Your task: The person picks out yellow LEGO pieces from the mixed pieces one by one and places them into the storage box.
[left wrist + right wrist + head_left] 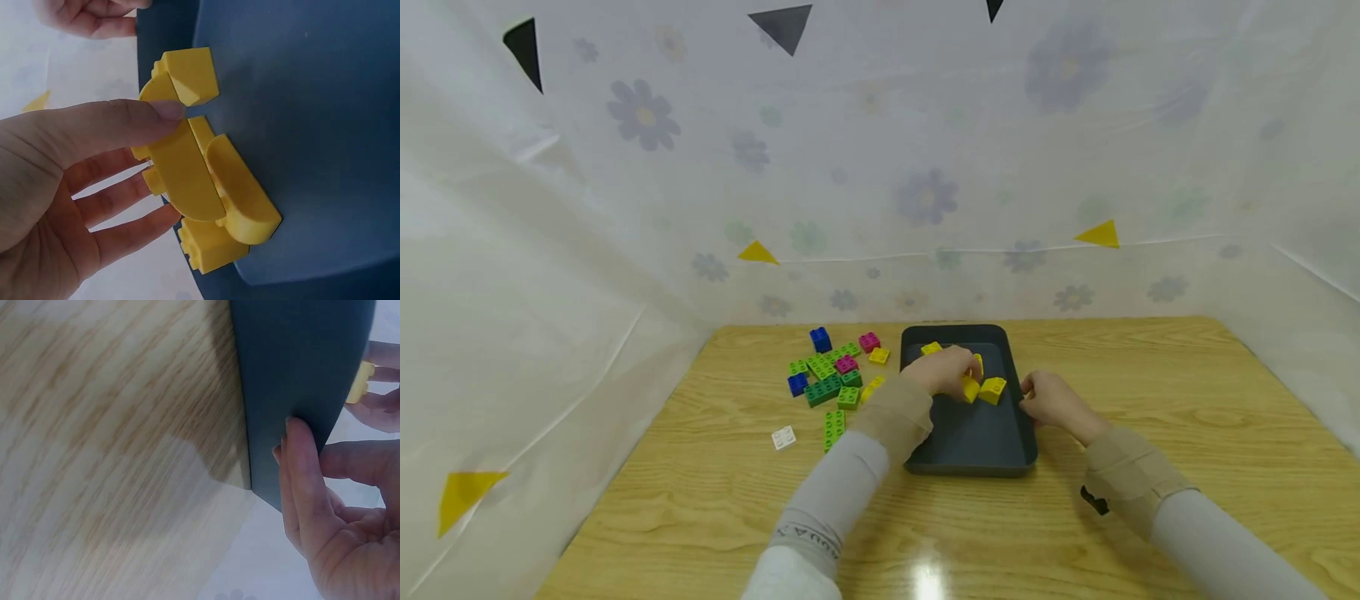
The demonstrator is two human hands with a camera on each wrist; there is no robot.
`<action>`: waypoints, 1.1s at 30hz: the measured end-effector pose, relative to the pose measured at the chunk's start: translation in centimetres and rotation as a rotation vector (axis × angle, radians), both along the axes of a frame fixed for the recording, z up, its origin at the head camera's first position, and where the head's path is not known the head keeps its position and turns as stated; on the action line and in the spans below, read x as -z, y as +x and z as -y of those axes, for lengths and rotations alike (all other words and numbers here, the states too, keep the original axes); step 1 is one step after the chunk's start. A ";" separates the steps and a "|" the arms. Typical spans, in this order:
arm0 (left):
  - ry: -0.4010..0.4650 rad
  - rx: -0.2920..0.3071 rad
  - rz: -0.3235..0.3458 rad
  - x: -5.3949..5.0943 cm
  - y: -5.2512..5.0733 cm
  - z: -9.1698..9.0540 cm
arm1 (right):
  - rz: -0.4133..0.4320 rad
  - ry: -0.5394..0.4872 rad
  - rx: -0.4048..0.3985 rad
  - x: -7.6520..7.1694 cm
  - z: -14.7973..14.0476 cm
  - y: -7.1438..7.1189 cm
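Note:
My left hand (943,371) reaches over the dark grey tray (973,450) and pinches a yellow toy brick (187,172) with a long rounded side between thumb and fingers. Close by in the tray are another rounded yellow brick (245,190), a yellow block (194,72) near the thumb and a yellow brick (215,247) below the held one. In the head view a yellow brick (992,390) shows to the right of the left hand. My right hand (347,519) holds the tray's right wall, fingers outside and thumb at the rim.
Left of the tray lie several loose bricks: light green (834,429), dark green (823,390), blue (821,339), pink (869,342) and yellow (879,356). A white brick (783,437) lies apart nearer the front. The wooden table (1157,392) meets a flowered curtain (850,167) at the back.

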State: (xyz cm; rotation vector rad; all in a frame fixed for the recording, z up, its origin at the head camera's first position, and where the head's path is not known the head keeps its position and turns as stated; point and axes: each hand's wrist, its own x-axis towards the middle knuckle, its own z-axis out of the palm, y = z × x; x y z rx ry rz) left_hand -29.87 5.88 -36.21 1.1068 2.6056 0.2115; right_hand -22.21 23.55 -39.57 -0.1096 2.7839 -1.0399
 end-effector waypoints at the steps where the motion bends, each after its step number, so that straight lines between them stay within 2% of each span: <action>1: -0.006 -0.008 -0.001 0.2 0.1 -0.1 | -0.003 0.004 0.000 0.0 0.0 0.0; 8: -0.070 -0.095 -0.003 0.8 0.8 -1.0 | -0.008 0.013 0.005 0.0 0.1 0.1; 22: -0.148 -0.151 -0.108 1.8 2.0 -2.7 | 0.007 0.004 0.004 0.0 0.1 0.2; 28: -0.149 -0.188 -0.103 2.2 2.3 -2.9 | 0.018 0.012 0.015 0.1 0.2 0.2; 33: -0.145 -0.194 -0.087 2.0 2.6 -2.7 | 0.018 0.005 0.019 0.1 0.2 0.2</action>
